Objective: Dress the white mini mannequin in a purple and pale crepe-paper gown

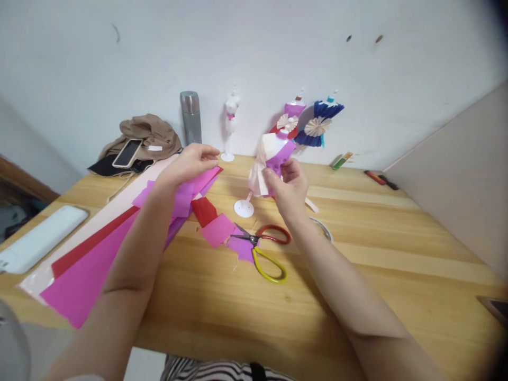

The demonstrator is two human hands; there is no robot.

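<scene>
My right hand point(291, 186) grips a small dress-form mannequin point(282, 135) wrapped in pale pink and purple crepe paper, thumb over the front of its skirt. The mannequin's round white base point(243, 208) is tilted toward me. My left hand point(197, 160) hovers over or rests on the far end of the crepe paper sheets point(99, 254); its fingers stretch to the right and nothing shows in them. Between my arms lie scissors point(254, 241) with one red and one yellow handle, blades parted, on purple and pink paper scraps point(217, 229). A red scrap point(204, 211) is beside them.
By the wall stand a grey flask point(191, 119), a bare white mannequin point(230, 124) and two dressed ones, one with a blue dress point(327, 111). A phone point(127, 153) lies on brown cloth point(146, 132). A tape roll point(323, 228) sits behind my right wrist; a white case point(43, 238) lies left.
</scene>
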